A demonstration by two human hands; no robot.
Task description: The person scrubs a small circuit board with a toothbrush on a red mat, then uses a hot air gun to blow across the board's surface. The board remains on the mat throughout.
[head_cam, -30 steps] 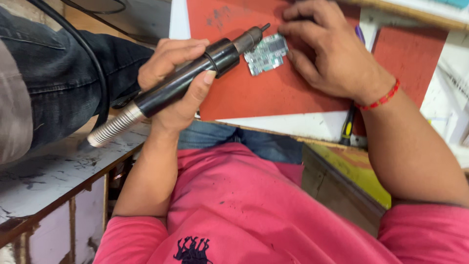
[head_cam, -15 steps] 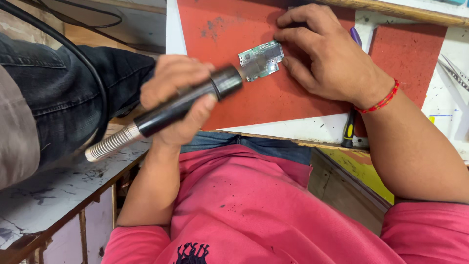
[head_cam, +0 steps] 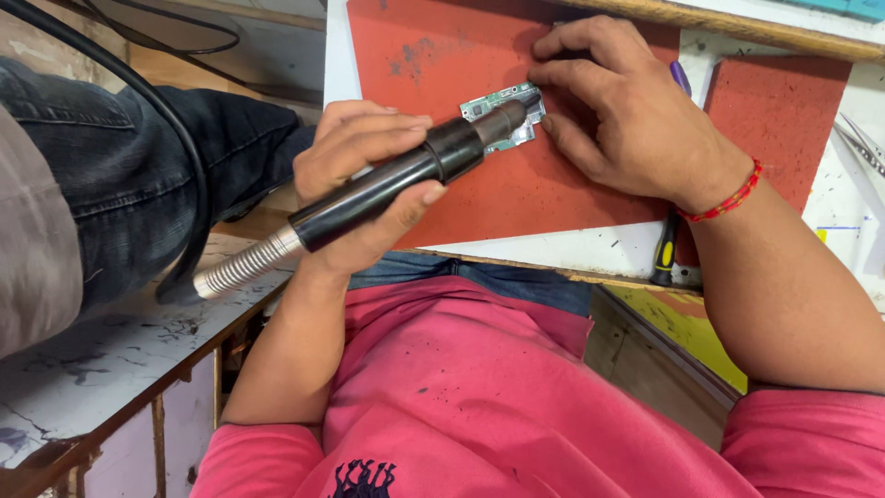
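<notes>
free: red mat [head_cam: 516,198] lower part | blocked: circuit board [head_cam: 502,100] by both hands

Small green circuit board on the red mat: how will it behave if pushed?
The small green circuit board looks thin and flat, so probably light and stiff. It would likely slide on the red mat unless pinned; the right hand presses beside it.

Work mat [head_cam: 479,198]: red, dark smudges near the top. Handpiece [head_cam: 396,180]: black barrel, silver coiled sleeve at the rear, black cable. Circuit board [head_cam: 493,100]: green with silver shielding. Wrist thread [head_cam: 733,198]: red. Shirt [head_cam: 516,406]: pink, black speckles and black print. Screwdriver [head_cam: 666,249]: black and yellow.
</notes>
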